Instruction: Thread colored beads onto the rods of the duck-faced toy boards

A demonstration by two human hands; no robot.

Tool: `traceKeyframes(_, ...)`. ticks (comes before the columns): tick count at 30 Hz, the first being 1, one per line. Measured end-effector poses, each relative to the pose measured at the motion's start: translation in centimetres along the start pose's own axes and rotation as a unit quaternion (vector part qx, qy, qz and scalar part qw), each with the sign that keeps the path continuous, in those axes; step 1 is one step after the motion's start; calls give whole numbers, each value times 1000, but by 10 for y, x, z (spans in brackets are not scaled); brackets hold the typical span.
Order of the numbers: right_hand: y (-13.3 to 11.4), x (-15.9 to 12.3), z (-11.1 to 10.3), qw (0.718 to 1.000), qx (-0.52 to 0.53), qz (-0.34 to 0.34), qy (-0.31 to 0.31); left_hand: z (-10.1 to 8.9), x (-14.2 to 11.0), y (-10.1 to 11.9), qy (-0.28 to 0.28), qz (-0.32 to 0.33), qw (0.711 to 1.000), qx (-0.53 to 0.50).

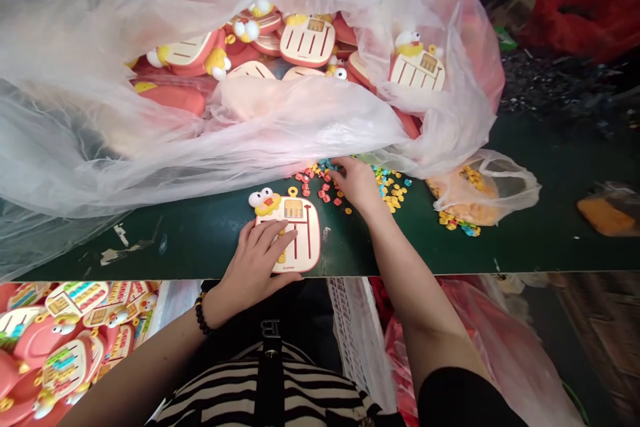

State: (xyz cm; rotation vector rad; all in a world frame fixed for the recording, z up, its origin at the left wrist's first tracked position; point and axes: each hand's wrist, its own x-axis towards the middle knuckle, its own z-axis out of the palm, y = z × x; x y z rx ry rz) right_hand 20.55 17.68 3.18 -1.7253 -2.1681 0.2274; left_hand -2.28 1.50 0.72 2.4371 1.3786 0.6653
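Observation:
A cream and red plastic slotted toy board (303, 240) with a duck head and bulging eyes lies near the table's front edge. My left hand (255, 257) grips it, fingers across its face and thumb along the lower edge. Yellow pieces sit in the slot beneath those fingers. Up and to the right, my right hand (356, 181) has its fingers bent together at the loose small pieces. Around it lie red pieces (326, 197), blue and green ones, and yellow pieces (395, 200). Whatever is between the right fingertips is hidden or too small to name.
A large translucent plastic bag (300, 117) full of similar boards spreads over the back of the green table (200, 237). To the right sits a small bag of yellow pieces (473, 197). Below left, boards with coloured pieces (65, 363) are heaped. A wrapped orange item (607, 213) lies far right.

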Motion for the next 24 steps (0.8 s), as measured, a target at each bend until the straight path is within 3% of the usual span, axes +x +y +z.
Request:
traceKeyframes(4, -7, 13, 8, 998, -21, -40, -42, 1, 0, -1, -1, 8, 1000, -4)
traceKeyframes(8, 0, 11, -2, 998, 21, -2, -53, 1, -1, -1, -4, -1, 1000, -13)
traceKeyframes(12, -1, -7, -14, 978, 209, 3, 21, 1, -1, -1, -2, -3, 1000, -14)
traceKeyframes(14, -14, -23, -12, 947, 321, -17, -3, 1, 0, -1, -3, 2, 1000, -12)
traceKeyframes(16, -30, -41, -4, 929, 364, -43, -49, 1, 0, -1, -3, 5, 1000, -7)
traceKeyframes(18, -45, -56, 6, 941, 330, -63, -48, 0, 1, 0, -3, 7, 1000, -1)
traceKeyframes(21, -55, -69, 16, 972, 218, -89, 16, 0, 1, 0, -1, 9, 1000, 1)
traceKeyframes(24, -55, -76, 19, 984, 116, -110, 79, 0, 1, 0, 5, 12, 1000, -3)
